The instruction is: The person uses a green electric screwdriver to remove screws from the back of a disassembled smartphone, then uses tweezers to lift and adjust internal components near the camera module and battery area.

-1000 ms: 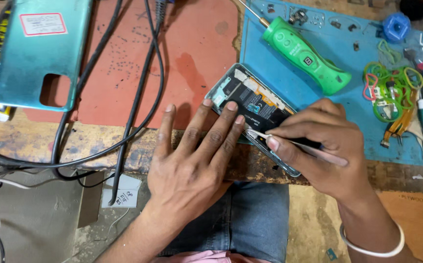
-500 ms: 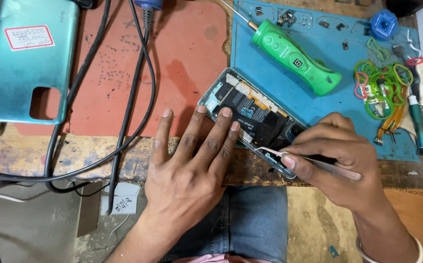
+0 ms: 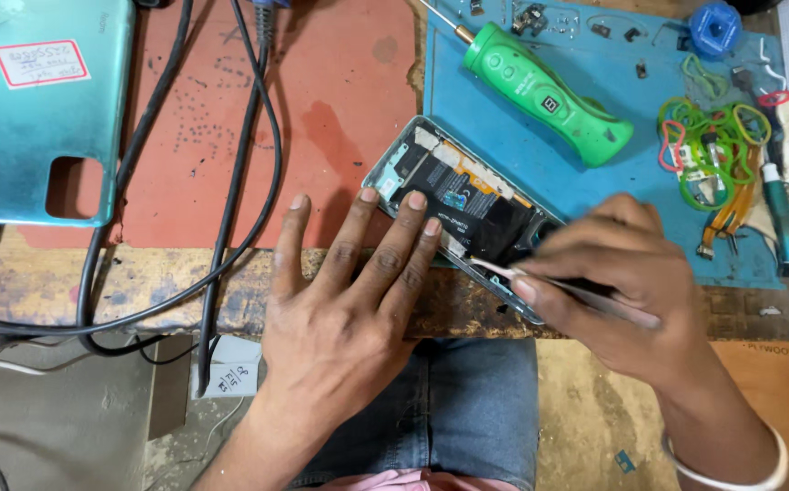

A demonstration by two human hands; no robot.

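Opened phone [image 3: 467, 214] shifted left, teal cover [image 3: 40, 109], white label [image 3: 41, 62]

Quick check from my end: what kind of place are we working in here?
Most likely a phone repair bench: an opened phone under both hands, a green electric screwdriver on a blue work mat, and a detached teal back cover.

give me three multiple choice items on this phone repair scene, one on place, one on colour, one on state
1. Where does the left hand rest?
A. on the opened phone
B. on the screwdriver
C. on the back cover

2. What colour is the electric screwdriver?
A. red
B. green
C. black

3. What is the phone's state?
A. closed
B. back off, insides showing
C. wrapped in bands

Key: 1 A, its fingertips press the phone's near edge. 2 B, the body on the blue mat is green. 3 B, the boards are bare while the right hand applies tweezers.
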